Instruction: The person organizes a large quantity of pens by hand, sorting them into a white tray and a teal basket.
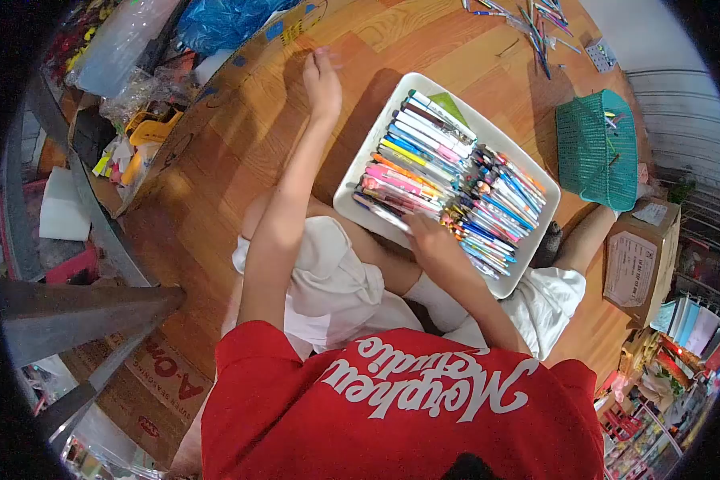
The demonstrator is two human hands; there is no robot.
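Note:
A white tray (544,232) holds many pens and markers in two rows, the left row (416,148) lined up side by side and the right row (504,200) more mixed. My right hand (438,250) reaches over the tray's near side, its fingers closed on a pen (382,210) at the near end of the left row. A green flat piece (450,108) lies at the tray's far end. My left hand (322,90) is held out left of the tray, above the wooden floor, with fingers stretched and nothing seen in them.
A teal basket (596,152) with a few pens stands right of the tray. Loose pens (540,32) lie on the floor (424,40) beyond, near a small grey holder (601,54). A cardboard box (636,268) is at right. Metal legs (88,316) and a box of packaging (140,148) line the left.

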